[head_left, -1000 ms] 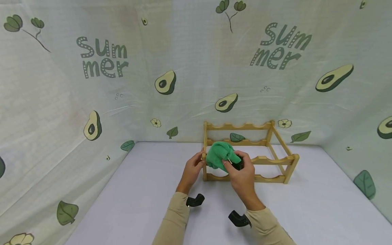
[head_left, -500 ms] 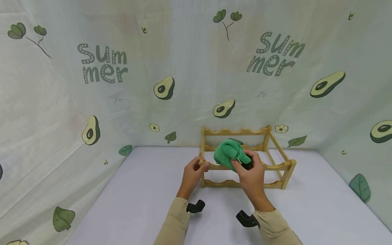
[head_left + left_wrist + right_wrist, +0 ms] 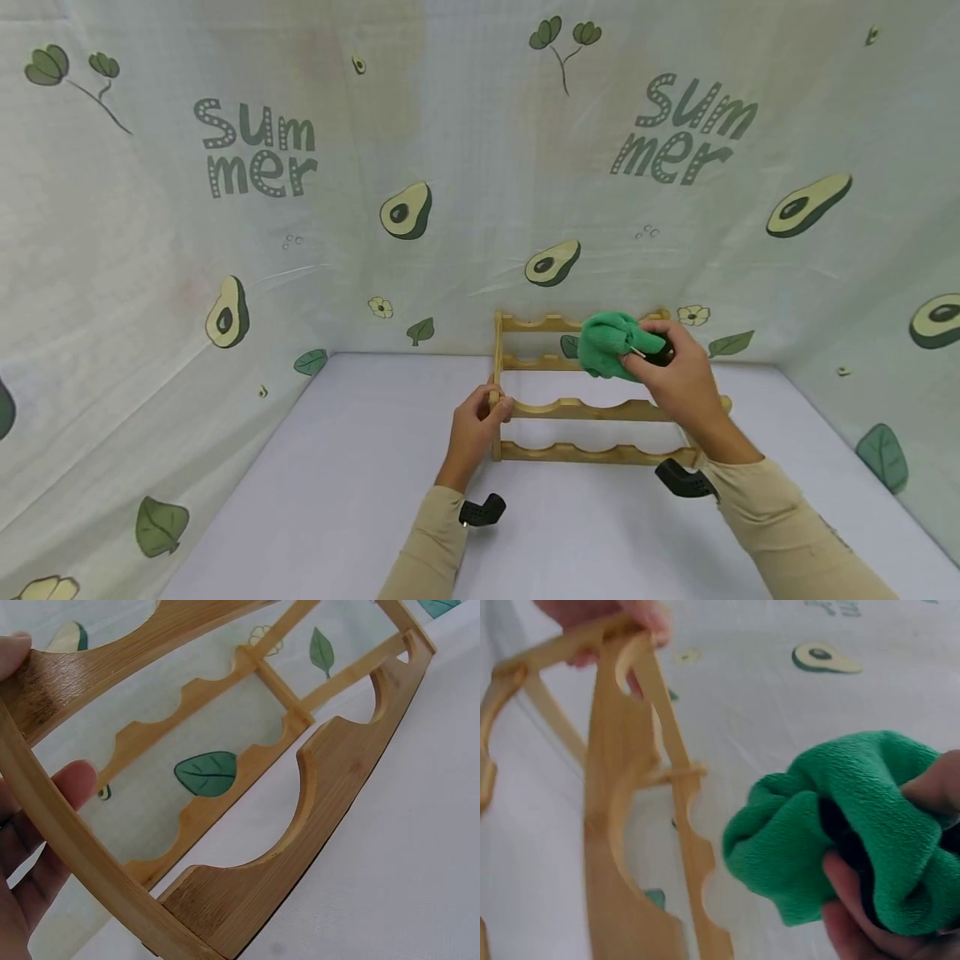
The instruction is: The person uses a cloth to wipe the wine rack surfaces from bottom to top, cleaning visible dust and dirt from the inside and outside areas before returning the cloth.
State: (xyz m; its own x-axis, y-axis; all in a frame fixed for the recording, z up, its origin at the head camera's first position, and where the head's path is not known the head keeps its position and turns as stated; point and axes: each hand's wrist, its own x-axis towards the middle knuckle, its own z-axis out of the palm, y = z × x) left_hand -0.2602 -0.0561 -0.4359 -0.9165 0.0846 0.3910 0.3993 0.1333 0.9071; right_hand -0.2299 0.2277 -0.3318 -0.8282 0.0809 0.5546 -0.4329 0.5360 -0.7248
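Observation:
A light wooden wine rack point(image 3: 626, 410) with scalloped rails stands toward the back of the table. My left hand point(image 3: 471, 429) grips its front left corner. In the left wrist view, the fingers point(image 3: 75, 784) and thumb lie around the end post. Raised over the right part of the rack, my right hand point(image 3: 686, 379) holds a bunched green cloth point(image 3: 606, 343). Something dark shows between the cloth's folds and that hand's fingers; its kind cannot be told. The right wrist view has the cloth point(image 3: 780, 855) apart from the rack point(image 3: 607, 802).
A white-covered table point(image 3: 360, 467) spreads around the rack. Behind it hangs a pale curtain point(image 3: 465, 125) printed with avocados, leaves and lettering. A black wrist camera point(image 3: 483, 510) sits on the left sleeve, another black camera point(image 3: 684, 479) on the right.
My right hand has carried the green cloth from the rack's left end to the right and upward. The left hand stays at the front left corner, its thumb now over the front rail.

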